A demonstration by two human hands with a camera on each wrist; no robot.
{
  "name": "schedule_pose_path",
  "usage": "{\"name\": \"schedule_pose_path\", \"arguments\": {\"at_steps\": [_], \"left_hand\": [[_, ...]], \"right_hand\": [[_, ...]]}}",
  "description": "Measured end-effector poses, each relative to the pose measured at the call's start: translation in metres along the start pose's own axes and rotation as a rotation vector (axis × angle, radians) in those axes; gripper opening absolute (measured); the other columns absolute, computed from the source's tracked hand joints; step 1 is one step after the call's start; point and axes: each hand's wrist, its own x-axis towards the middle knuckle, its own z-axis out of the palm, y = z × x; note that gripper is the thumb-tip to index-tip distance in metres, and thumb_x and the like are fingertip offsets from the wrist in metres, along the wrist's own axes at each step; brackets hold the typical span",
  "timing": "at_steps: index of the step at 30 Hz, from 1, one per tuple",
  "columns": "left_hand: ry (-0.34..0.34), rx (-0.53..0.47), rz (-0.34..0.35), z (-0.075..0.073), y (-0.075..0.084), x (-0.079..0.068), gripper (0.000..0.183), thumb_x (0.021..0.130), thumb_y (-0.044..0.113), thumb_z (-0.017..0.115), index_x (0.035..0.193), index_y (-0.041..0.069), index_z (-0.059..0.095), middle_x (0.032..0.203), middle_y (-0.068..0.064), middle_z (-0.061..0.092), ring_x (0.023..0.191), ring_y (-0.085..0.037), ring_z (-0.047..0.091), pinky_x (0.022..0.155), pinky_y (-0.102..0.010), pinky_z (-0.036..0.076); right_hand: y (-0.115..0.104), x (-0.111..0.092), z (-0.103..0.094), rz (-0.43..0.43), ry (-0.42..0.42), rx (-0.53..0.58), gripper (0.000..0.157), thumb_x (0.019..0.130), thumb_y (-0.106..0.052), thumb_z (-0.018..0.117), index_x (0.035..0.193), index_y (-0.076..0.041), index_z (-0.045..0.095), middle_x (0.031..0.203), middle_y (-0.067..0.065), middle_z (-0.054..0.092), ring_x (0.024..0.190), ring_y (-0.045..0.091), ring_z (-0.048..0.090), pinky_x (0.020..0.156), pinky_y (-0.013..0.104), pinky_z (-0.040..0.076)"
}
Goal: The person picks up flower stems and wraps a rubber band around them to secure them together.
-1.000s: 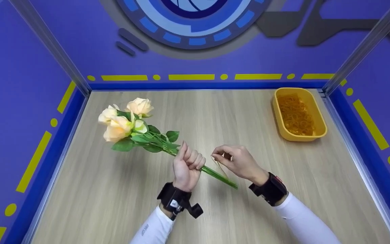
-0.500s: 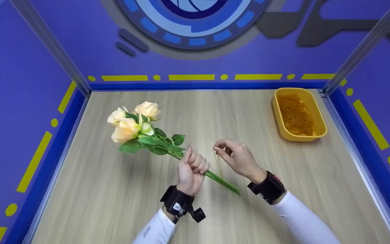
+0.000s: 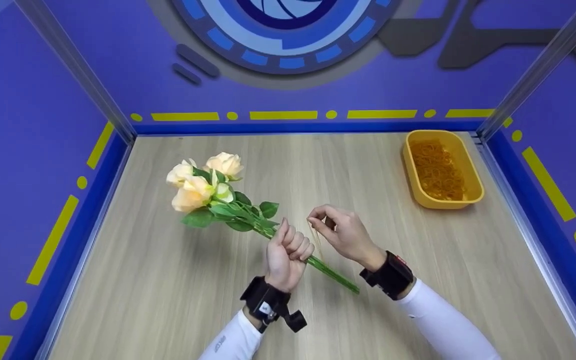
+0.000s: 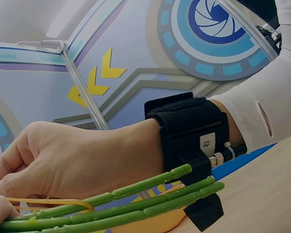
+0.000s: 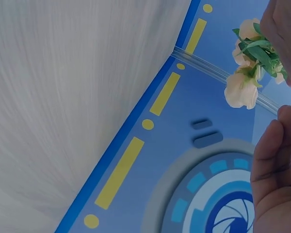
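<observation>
My left hand [image 3: 288,255] grips a bunch of peach roses [image 3: 193,194] round their green stems [image 3: 335,274]. The flower heads point to the back left, and the cut ends slant down to the front right. Between thumb and fingertips my right hand [image 3: 343,232] pinches a thin yellow rubber band [image 3: 317,245], stretched down to the stems just right of my left fist. In the left wrist view the band [image 4: 80,201] loops over one stem, beside two others. Peach blooms [image 5: 241,90] show beyond my hands in the right wrist view.
A yellow tub [image 3: 474,176] of rubber bands [image 3: 437,170] stands at the back right of the wooden table [image 3: 168,300]. Blue-purple panels [image 3: 288,95] wall the table at the back and both sides.
The bunch and my left hand have moved a little right and toward the front. My right hand, still pinching the rubber band, has shifted slightly left.
</observation>
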Motion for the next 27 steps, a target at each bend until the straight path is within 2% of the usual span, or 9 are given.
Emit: {"name": "schedule_pose_path", "arguments": {"at_steps": [9,14,17,22,27], "left_hand": [[0.018,0.032,-0.039,0.000,-0.007,-0.006,0.053,0.117,0.031,0.019,0.065,0.019,0.017,0.057,0.010,0.015,0.049,-0.007,0.016,0.054,-0.023,0.013],[0.034,0.068,-0.073,-0.001,-0.011,-0.010,0.054,0.117,0.031,0.020,0.065,0.020,0.019,0.057,0.010,0.017,0.047,-0.004,0.021,0.053,-0.021,0.019],[0.035,0.061,-0.075,0.000,-0.011,-0.011,0.054,0.117,0.031,0.022,0.065,0.020,0.020,0.057,0.010,0.017,0.047,-0.004,0.021,0.053,-0.021,0.019],[-0.005,0.041,-0.062,0.000,-0.009,-0.012,0.053,0.117,0.030,0.019,0.066,0.019,0.017,0.058,0.009,0.015,0.049,-0.007,0.016,0.054,-0.023,0.014],[-0.068,0.014,-0.025,0.002,-0.001,-0.012,0.052,0.117,0.030,0.014,0.067,0.018,0.016,0.059,0.008,0.012,0.051,-0.009,0.012,0.056,-0.025,0.009]], "right_hand": [[0.002,0.008,0.000,-0.029,0.094,-0.056,0.012,0.092,0.002,0.077,0.098,-0.004,0.069,0.080,0.004,0.071,0.053,0.003,0.048,0.050,0.013,0.038],[-0.003,0.015,-0.004,-0.041,0.205,0.025,0.017,0.089,0.012,0.074,0.099,0.000,0.066,0.079,0.008,0.070,0.053,0.009,0.052,0.052,0.014,0.042],[-0.006,0.020,-0.006,-0.065,0.223,0.023,0.018,0.089,0.013,0.074,0.099,0.001,0.066,0.081,0.009,0.070,0.054,0.010,0.052,0.055,0.014,0.044],[0.002,0.017,-0.009,-0.107,0.207,-0.064,0.018,0.088,0.011,0.076,0.099,0.000,0.066,0.080,0.007,0.068,0.056,0.010,0.047,0.053,0.017,0.039],[0.017,0.008,-0.012,-0.081,0.219,-0.095,0.019,0.088,0.010,0.076,0.100,0.000,0.066,0.076,0.005,0.065,0.055,0.007,0.041,0.049,0.019,0.034]]}}
